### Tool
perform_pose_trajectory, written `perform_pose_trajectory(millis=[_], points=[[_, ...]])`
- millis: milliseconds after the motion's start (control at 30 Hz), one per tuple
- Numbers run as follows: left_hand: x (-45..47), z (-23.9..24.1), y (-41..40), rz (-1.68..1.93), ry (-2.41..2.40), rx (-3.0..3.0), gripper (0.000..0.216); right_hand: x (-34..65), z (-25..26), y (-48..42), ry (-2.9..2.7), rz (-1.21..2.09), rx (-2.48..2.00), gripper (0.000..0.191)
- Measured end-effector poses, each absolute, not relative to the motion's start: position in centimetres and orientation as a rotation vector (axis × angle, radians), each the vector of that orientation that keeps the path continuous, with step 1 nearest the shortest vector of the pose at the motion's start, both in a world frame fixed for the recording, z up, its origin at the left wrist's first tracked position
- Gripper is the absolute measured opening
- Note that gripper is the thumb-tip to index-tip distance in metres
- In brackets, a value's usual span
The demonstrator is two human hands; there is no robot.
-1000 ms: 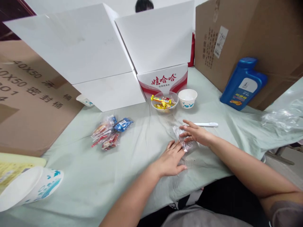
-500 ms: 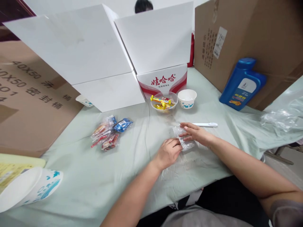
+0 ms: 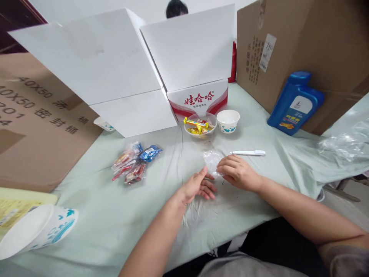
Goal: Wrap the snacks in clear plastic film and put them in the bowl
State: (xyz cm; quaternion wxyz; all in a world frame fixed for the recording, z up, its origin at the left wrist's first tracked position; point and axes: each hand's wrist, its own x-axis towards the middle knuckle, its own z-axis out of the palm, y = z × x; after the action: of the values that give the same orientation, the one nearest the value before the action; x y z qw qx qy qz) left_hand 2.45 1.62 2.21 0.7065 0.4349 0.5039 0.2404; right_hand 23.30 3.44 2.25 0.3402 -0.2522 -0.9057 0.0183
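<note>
A small piece of crinkled clear plastic [image 3: 211,159] lies in front of me on the green cloth. My right hand [image 3: 239,173] has its fingers closed on the plastic's right edge. Just below and to the left, my left hand [image 3: 197,187] is turned partly palm up, thumb and fingers apart, holding nothing. Its thumb tip is close to the plastic; whether they touch I cannot tell. Beyond the right hand rests a white, slim-handled tool [image 3: 248,152], perhaps a cutter. Several wrapped snack packets [image 3: 134,165] form a pile at left.
Toward the back stand a clear bowl [image 3: 211,130] of candies and a white paper cup [image 3: 228,122]. White boxes [image 3: 132,111] rise behind them. A blue bottle [image 3: 296,102] stands at right by a brown carton [image 3: 268,77]. A larger paper cup [image 3: 62,227] lies tilted at lower left.
My left hand has turned over, opened and drawn back toward me. The right hand has come down and closed on the plastic, which now sits slightly farther left and away from me.
</note>
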Motion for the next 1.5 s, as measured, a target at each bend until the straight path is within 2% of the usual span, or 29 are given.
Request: perform_pose_trajectory(millis=[67, 200, 333, 500, 633, 733, 833, 933, 1000, 1133, 1233, 1500], points=[[2.8, 2.0, 1.8, 0.618, 0.959, 0.746, 0.051, 22.7, 2.5, 2.6, -2.406, 0.059, -0.499, 0.018], [3.7, 1.3, 2.0, 1.004, 0.972, 0.566, 0.027, 21.7, 2.5, 1.3, -2.572, 0.252, -0.378, 0.019], [4.4, 1.0, 1.6, 1.013, 0.956, 0.589, 0.029, 21.5, 2.2, 1.2, -2.485, 0.463, -0.580, 0.021], [4.9, 1.2, 1.0, 1.002, 0.927, 0.722, 0.028, 21.6, 2.1, 1.6, -2.222, 0.313, -1.002, 0.020], [4.6, 1.6, 1.0, 0.941, 0.891, 0.809, 0.028, 21.4, 1.8, 1.9, -2.076, 0.354, -1.005, 0.031], [4.3, 1.7, 1.0, 0.937, 0.832, 0.839, 0.034, 21.3, 1.3, 2.5, -2.006, 0.514, -1.026, 0.028], [4.3, 1.6, 0.9, 0.942, 0.773, 0.904, 0.053, 21.4, 0.6, 3.0, -1.929, 0.692, -1.151, 0.018], [4.5, 1.2, 0.8, 1.029, 0.895, 1.030, 0.059, 21.4, 0.2, 3.3, -1.800, 0.861, -1.224, 0.017], [4.6, 1.0, 0.8, 1.096, 1.043, 1.107, 0.056, 21.4, 0.2, 3.4, -1.724, 1.003, -1.193, 0.021], [4.5, 0.9, 1.1, 1.144, 1.151, 1.170, 0.038, 21.3, 0.7, 3.6, -1.540, 1.366, -1.037, 0.039], [4.4, 1.0, 1.2, 1.153, 1.088, 1.132, 0.040, 21.2, 1.0, 3.7, -1.390, 1.541, -0.989, 0.044], [4.2, 0.9, 1.8, 1.161, 1.123, 1.002, 0.043, 21.3, 0.6, 4.4, -1.257, 1.416, -1.053, 0.048]])
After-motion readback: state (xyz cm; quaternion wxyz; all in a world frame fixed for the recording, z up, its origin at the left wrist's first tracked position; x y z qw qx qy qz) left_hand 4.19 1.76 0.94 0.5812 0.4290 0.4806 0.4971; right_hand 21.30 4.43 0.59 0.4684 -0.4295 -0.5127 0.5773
